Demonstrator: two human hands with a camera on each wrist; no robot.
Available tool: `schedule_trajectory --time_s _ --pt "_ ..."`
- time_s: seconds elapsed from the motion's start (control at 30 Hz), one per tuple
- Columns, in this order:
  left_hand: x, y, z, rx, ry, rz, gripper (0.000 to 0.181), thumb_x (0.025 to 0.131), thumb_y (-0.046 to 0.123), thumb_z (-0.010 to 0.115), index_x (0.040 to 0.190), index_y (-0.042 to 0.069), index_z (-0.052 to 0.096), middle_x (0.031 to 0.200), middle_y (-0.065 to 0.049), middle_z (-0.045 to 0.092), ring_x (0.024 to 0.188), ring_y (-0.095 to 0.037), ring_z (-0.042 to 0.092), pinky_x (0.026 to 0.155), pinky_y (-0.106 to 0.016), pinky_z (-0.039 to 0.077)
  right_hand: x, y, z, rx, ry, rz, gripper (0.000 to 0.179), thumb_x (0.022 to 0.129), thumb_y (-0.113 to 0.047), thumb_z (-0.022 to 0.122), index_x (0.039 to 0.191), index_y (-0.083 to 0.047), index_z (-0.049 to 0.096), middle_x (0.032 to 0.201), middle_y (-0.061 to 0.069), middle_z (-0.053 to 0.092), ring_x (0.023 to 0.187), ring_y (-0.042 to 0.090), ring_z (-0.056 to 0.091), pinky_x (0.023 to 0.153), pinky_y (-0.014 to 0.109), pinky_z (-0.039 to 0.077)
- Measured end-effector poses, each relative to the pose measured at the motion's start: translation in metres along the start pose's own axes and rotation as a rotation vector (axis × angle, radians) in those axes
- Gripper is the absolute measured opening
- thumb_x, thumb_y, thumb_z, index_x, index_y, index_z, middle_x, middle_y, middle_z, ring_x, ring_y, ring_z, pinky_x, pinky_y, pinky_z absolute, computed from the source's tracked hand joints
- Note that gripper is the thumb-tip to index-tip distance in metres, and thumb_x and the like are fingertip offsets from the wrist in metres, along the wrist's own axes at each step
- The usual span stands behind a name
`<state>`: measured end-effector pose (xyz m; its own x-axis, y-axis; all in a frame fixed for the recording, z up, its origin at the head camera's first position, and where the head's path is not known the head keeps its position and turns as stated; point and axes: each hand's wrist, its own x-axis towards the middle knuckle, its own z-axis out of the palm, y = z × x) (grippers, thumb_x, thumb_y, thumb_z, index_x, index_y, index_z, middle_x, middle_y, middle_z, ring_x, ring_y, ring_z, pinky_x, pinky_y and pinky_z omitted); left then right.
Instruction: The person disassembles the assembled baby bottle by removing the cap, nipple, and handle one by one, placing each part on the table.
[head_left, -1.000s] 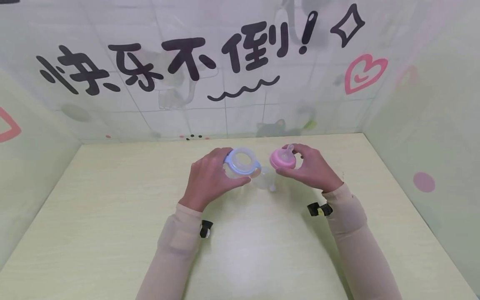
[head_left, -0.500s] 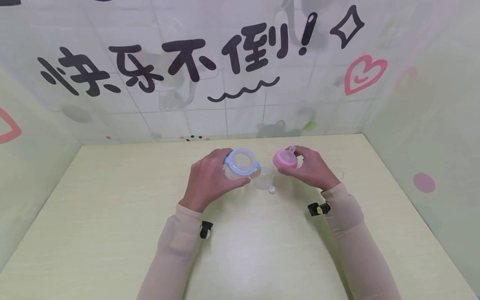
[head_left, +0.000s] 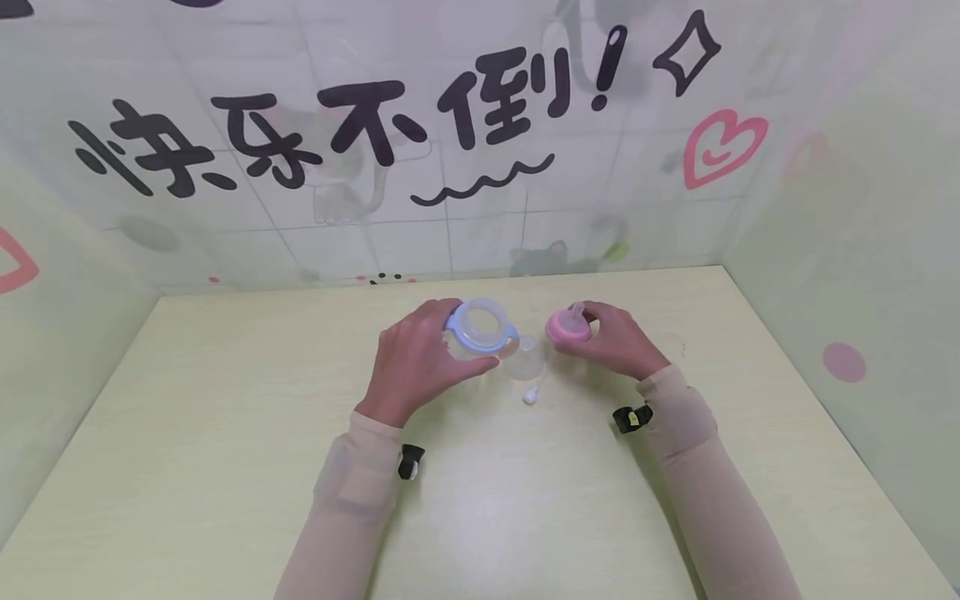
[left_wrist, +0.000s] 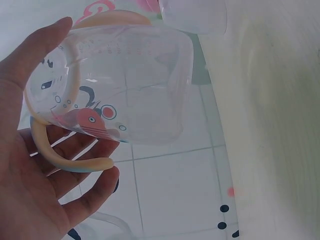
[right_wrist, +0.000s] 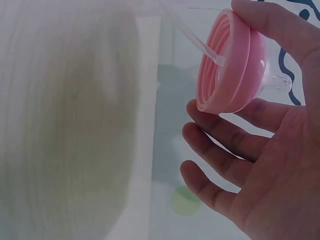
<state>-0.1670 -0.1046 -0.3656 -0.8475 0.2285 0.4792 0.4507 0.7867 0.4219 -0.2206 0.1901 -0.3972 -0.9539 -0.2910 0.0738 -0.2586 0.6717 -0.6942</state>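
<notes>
Right hand (head_left: 618,342): you pinch the pink collar (right_wrist: 242,65), its clear teat (right_wrist: 277,83) upward, raised near the tabletop's (head_left: 225,467) far edge, right of middle. Straw (right_wrist: 194,36) hangs from the underside, ending in a white end piece (head_left: 529,396). Left hand (head_left: 408,358): you grip the clear bottle (left_wrist: 145,85) near the far edge's middle; base contact, cannot tell. Between them sits a clear cover (head_left: 525,362). Handling advice: pinch the collar, not the teat; hold it level; guide the dangling end piece clear of the cover.
</notes>
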Motion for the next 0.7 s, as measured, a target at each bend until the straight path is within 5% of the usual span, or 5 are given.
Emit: schedule_trajectory --time_s 0.7 --pt "0.0 -0.001 0.001 -0.02 -0.004 0.005 0.073 0.064 0.053 0.088 0.116 0.008 0.066 0.105 -0.005 0.07 0.089 -0.021 0.067 0.068 -0.041 0.055 0.006 0.013 0.011 -0.111 -0.078 -0.014 0.056 0.078 -0.026 0.084 0.122 0.003 0.063 0.108 0.016 0.068 0.097 0.029 0.06 0.089 0.046 0.048"
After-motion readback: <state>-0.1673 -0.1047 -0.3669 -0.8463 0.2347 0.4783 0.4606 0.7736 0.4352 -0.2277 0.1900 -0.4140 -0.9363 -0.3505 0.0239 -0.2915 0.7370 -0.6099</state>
